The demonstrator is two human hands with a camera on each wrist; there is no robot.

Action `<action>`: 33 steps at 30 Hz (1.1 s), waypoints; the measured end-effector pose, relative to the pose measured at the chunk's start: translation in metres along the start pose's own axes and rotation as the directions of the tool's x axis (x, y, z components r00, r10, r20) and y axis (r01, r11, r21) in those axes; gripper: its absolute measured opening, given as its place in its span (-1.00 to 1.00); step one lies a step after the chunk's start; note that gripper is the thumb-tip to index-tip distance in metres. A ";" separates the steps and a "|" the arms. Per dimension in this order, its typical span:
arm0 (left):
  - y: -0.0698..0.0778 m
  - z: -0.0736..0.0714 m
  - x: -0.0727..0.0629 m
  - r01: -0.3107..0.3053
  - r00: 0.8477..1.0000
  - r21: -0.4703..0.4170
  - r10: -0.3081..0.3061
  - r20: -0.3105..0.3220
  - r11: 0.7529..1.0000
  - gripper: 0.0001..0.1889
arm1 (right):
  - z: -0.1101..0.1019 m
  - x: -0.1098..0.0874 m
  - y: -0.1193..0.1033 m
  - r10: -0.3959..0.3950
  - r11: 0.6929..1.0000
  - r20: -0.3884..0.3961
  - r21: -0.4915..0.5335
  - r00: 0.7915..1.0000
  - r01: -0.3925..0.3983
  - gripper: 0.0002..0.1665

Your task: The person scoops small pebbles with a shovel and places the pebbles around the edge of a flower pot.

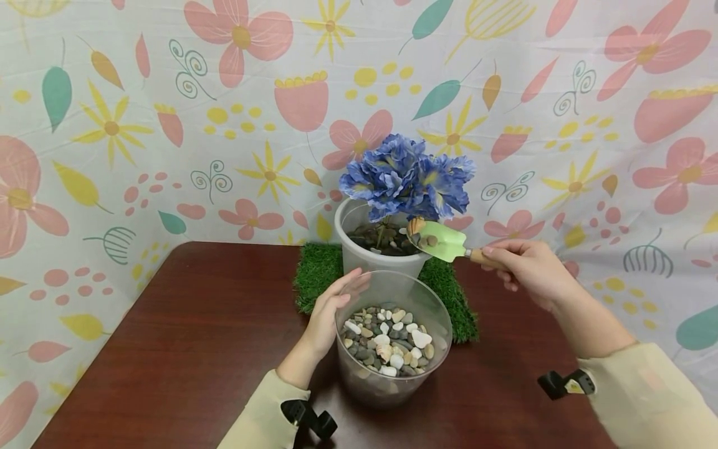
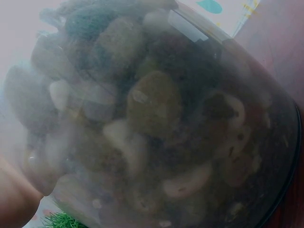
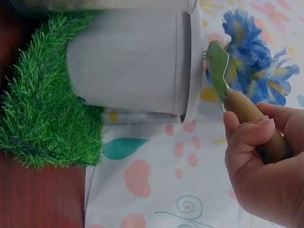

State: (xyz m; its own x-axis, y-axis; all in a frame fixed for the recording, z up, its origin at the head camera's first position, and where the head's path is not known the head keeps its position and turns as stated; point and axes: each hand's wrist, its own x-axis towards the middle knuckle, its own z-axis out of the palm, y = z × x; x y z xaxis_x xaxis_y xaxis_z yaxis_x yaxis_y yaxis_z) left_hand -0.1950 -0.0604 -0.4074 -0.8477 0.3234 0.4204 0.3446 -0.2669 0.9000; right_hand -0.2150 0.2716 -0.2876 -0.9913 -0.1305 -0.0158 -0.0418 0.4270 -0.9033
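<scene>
My right hand (image 1: 530, 268) grips the wooden handle of a small green garden trowel (image 1: 445, 242). Its blade carries a few pebbles and a striped shell (image 1: 416, 226), held over the right rim of a white flowerpot (image 1: 376, 260). Blue artificial flowers (image 1: 406, 178) stand in that pot, rising from dark soil and stones. Nearer to me is a clear plastic bucket (image 1: 370, 381) with white, tan and grey pebbles (image 1: 387, 340) inside. Against its left side rests my left hand (image 1: 324, 318), fingers extended along the outer wall near the rim. The left wrist view looks through the cloudy bucket wall at pebbles.
A mat of artificial grass (image 1: 316, 280) lies under the white pot on a dark red-brown table (image 1: 224, 337). Directly behind the table hangs a floral cloth (image 1: 168, 125). The bucket stands close in front of the pot.
</scene>
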 end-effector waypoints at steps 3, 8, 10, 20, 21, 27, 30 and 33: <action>0.000 0.000 0.000 0.003 1.000 0.004 -0.003 0.001 1.000 -0.42 | -0.001 0.003 -0.001 0.009 1.000 -0.001 -0.002 1.000 -0.009 -0.81; -0.001 0.000 0.000 0.004 1.000 0.014 -0.004 0.002 1.000 -0.42 | -0.001 0.008 -0.001 0.015 1.000 0.000 -0.002 1.000 -0.015 -0.82; -0.001 -0.001 0.000 0.004 1.000 0.012 -0.004 0.002 1.000 -0.42 | -0.001 0.010 -0.002 0.013 1.000 0.000 -0.004 1.000 -0.013 -0.82; -0.001 0.000 0.000 0.007 1.000 -0.002 -0.007 0.003 1.000 -0.42 | -0.002 0.019 -0.004 0.018 0.997 -0.017 -0.075 1.000 -0.019 -0.62; -0.001 0.000 0.000 0.007 1.000 -0.001 -0.007 0.004 1.000 -0.42 | -0.002 0.020 -0.005 0.022 0.996 -0.020 -0.088 1.000 -0.023 -0.58; -0.001 0.000 0.000 0.005 1.000 -0.002 -0.005 0.004 1.000 -0.42 | -0.003 0.026 -0.007 0.030 0.993 -0.034 -0.116 0.999 -0.034 -0.54; -0.001 -0.001 0.000 0.004 1.000 -0.001 -0.004 0.005 1.000 -0.42 | -0.004 0.029 -0.007 0.025 0.994 -0.030 -0.107 0.999 -0.028 -0.61; -0.001 -0.001 0.000 0.005 1.000 0.006 -0.005 0.005 1.000 -0.42 | -0.004 0.032 -0.008 0.021 0.994 -0.023 -0.107 1.000 -0.023 -0.62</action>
State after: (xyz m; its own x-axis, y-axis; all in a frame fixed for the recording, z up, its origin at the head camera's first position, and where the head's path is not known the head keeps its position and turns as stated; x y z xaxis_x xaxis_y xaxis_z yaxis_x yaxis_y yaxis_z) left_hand -0.1957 -0.0609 -0.4081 -0.8473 0.3295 0.4166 0.3428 -0.2599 0.9027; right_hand -0.2472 0.2675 -0.2792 -0.9946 -0.1008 -0.0246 -0.0320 0.5235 -0.8514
